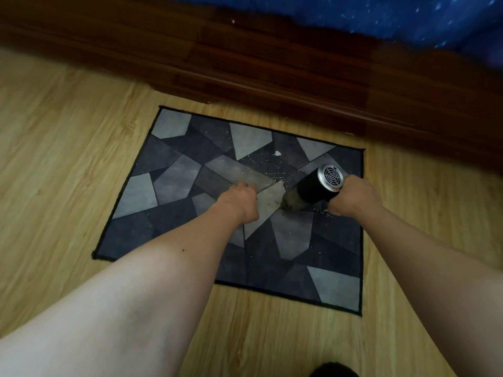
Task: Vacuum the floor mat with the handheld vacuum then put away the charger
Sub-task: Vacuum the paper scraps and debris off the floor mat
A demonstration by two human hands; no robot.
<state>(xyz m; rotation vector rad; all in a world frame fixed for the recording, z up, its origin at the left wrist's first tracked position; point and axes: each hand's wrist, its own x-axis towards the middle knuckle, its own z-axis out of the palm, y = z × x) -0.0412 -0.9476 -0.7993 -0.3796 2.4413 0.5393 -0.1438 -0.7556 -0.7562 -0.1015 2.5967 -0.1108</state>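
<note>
Forearms [141, 278] out, right grip [351, 197] clasping the vacuum [313, 187] should sweep slowly over the crumbs [261, 162]; left grip [239, 197], curl unclear, rests on the mat [174, 229].

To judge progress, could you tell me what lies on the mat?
Crumbs and a white scrap lie on the mat; the left hand and the vacuum hide whatever is beneath them.
</note>
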